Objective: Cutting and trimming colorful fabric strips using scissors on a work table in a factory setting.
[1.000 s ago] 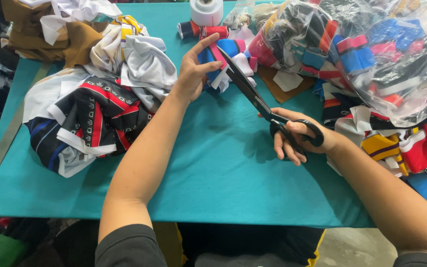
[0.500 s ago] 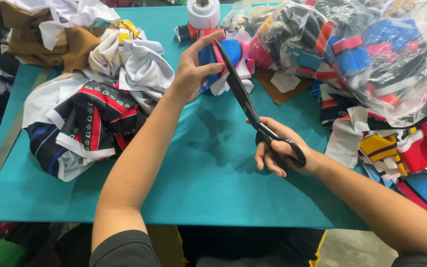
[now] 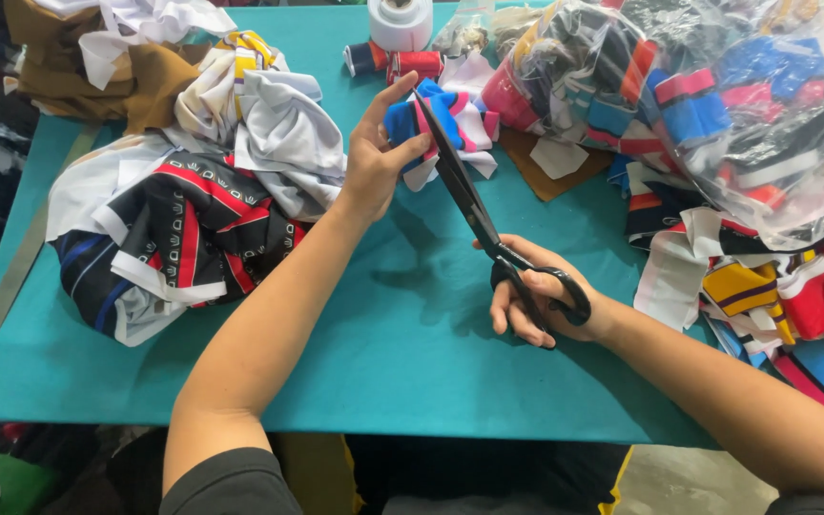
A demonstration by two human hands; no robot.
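Note:
My left hand [image 3: 374, 157] grips a small fabric piece [image 3: 450, 129] in blue, pink and white, held up above the teal table [image 3: 402, 353]. My right hand [image 3: 531, 296] holds large black scissors [image 3: 474, 210] by the handles. The blades point up and away and meet the fabric piece at its edge near my left fingers. The blades look nearly shut against the cloth.
A heap of black, red and white cloth [image 3: 174, 229] lies left of my arm, with brown and white cloth [image 3: 116, 57] behind it. A clear plastic bag of coloured pieces [image 3: 698, 105] and loose striped pieces [image 3: 765, 286] fill the right. A white roll [image 3: 401, 21] and thread spools [image 3: 393, 62] stand at the back.
My right hand with the scissors has drawn left and nearer to me, and the blades have swung more upright along the fabric piece. My left hand kept its hold on it.

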